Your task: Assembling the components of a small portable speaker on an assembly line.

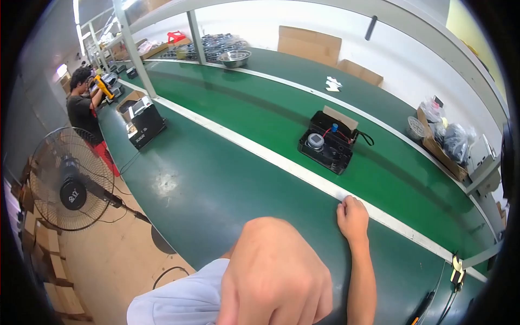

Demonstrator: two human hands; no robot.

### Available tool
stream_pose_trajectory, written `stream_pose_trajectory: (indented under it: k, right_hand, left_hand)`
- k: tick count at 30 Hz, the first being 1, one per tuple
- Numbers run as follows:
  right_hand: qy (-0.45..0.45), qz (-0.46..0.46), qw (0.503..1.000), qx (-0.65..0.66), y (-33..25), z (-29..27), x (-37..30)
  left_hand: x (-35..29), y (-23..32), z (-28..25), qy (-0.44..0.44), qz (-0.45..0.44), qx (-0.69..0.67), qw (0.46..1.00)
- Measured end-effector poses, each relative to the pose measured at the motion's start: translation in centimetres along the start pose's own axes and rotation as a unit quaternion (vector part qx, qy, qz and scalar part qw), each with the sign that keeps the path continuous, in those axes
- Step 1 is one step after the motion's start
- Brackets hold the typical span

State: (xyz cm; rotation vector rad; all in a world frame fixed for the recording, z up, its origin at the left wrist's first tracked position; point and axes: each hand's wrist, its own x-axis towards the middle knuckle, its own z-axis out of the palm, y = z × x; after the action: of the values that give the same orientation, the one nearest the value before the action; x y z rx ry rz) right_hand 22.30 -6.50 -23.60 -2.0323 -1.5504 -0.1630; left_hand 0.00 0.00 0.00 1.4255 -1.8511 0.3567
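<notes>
Close up at the bottom middle is my left hand (276,271), bent over with its fingers curled; whatever they may hold is hidden. My right hand (355,216) rests at the near white rail (292,168), its fingers curled into a loose fist with nothing showing in it. Beyond that rail, on the green belt (233,105), lies an opened black housing (326,140). It has a round grey part, red wires, a blue piece and a wrist strap. Neither hand touches it.
A black box-shaped device (145,123) stands on the bench at left. A floor fan (73,181) is beside the bench; a person (84,108) works farther along. Behind are a metal bowl (234,58) and bagged parts (457,142). Tools (457,273) lie at right.
</notes>
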Motion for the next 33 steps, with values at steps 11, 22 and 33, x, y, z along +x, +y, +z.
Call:
stream_pose_trajectory:
  k: [11,22,33]
  right_hand:
    - [0.040,-0.066,0.997,0.029,-3.0,1.3,0.7]
    - [0.048,0.052,0.995,0.070,2.1,4.9,0.8]
    - [0.024,0.052,0.997,0.050,0.9,4.4,0.1]
  left_hand:
    - [-0.5,2.4,0.1,0.335,-0.177,0.235,0.895]
    - [-29.0,-16.0,-11.1,0.114,-0.713,0.496,0.482]
    - [-46.9,-15.4,-18.9,-0.085,-0.792,0.395,0.458]
